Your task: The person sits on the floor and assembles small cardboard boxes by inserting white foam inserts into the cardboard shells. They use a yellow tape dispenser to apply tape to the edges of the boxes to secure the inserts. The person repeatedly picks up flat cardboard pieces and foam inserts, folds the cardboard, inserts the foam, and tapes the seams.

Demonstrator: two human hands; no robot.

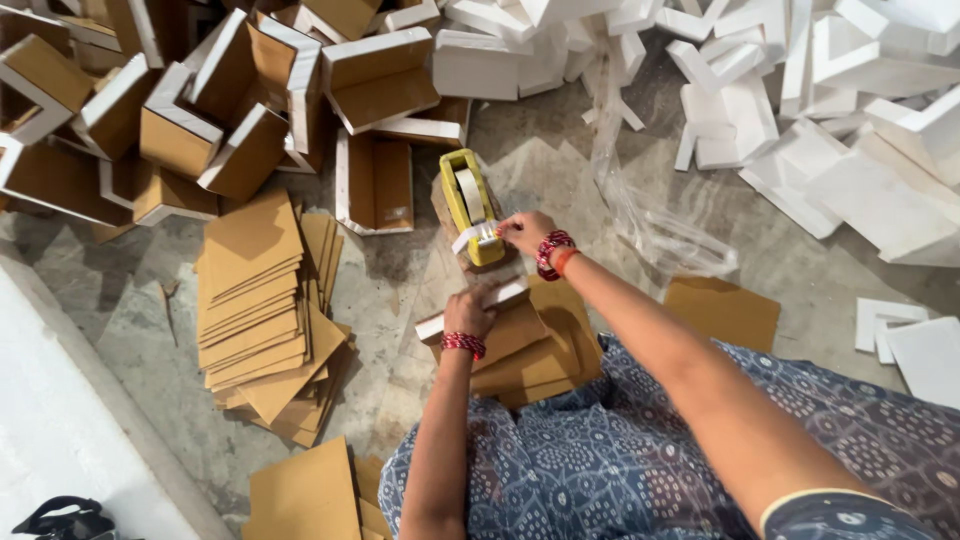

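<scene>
A blue patterned garment filled the near edge, with both forearms reaching forward over it. The left hand pressed down on a white foam piece lying on a small stack of brown cards, its fingers curled over the piece. The right hand, just ahead and to the right of the left, pinched the free end of the tape at the front of a yellow dispenser, which stood on the floor just beyond the foam piece. Red bangles circled the right wrist, and a red band the left. To the left of the hands lay a bigger card pile. Farther out on that side sat finished corner pieces, and far right of the hands, loose foam blocks and clear plastic film.
</scene>
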